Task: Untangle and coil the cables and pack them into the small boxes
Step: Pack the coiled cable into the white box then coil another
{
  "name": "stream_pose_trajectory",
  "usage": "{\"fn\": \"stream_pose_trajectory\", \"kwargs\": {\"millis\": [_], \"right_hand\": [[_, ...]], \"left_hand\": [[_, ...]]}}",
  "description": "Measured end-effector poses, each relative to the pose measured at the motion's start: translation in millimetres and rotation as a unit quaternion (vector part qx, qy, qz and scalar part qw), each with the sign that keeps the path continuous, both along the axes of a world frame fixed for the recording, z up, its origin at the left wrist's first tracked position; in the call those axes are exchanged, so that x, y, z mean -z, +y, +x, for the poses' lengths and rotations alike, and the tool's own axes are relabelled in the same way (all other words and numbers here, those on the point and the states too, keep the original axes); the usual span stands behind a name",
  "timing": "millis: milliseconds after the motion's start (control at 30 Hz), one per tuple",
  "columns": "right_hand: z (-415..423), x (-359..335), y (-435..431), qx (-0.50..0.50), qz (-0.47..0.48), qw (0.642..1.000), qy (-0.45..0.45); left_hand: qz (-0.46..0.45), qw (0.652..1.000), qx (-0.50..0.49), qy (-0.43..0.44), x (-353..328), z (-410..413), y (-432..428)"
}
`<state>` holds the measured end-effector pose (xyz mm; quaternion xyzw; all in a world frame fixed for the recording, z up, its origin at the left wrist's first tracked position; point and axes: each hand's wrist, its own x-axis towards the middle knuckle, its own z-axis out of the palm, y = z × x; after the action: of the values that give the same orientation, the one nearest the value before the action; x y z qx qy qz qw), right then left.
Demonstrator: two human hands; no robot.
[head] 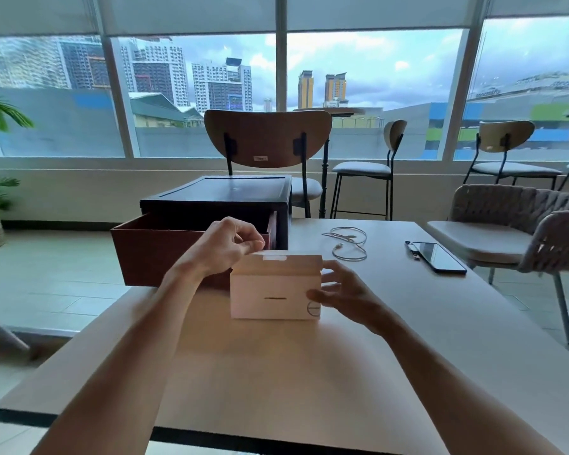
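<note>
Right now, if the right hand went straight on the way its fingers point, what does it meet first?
The small white box: the right hand points left at its right end and seems to be touching it, though depth is unclear.

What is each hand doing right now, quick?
Left hand: pinches the top flap of the small white box.
Right hand: grips the box's right side.

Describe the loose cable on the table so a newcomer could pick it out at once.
On the pale table, look between the dark wooden drawer box and the black phone. The cable lies there, beyond the small white box that the left hand and right hand hold. It alone is a thin, pale cord in loose loops, touched by nothing.
</note>
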<state>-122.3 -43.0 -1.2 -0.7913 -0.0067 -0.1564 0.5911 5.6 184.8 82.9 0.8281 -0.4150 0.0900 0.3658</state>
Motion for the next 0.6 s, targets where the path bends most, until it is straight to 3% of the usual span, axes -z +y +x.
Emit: {"fn": "stream_pose_trajectory", "kwargs": {"millis": [200,367,467,600], "right_hand": [[-14,1,-15,-0.022,-0.037,0.998,0.034],[-27,2,-34,-0.017,0.074,0.997,0.024],[-26,2,-53,0.085,0.110,0.990,-0.019],[-17,13,-83,0.258,0.053,0.964,-0.032]], "left_hand": [[-0.067,0.997,0.030,-0.038,-2,-27,-47],[-0.167,0.983,0.055,-0.054,7,-55,-93],[-0.197,0.976,0.079,-0.047,18,-71,-128],[-0.196,0.977,0.073,0.031,41,-81,-185]]}}
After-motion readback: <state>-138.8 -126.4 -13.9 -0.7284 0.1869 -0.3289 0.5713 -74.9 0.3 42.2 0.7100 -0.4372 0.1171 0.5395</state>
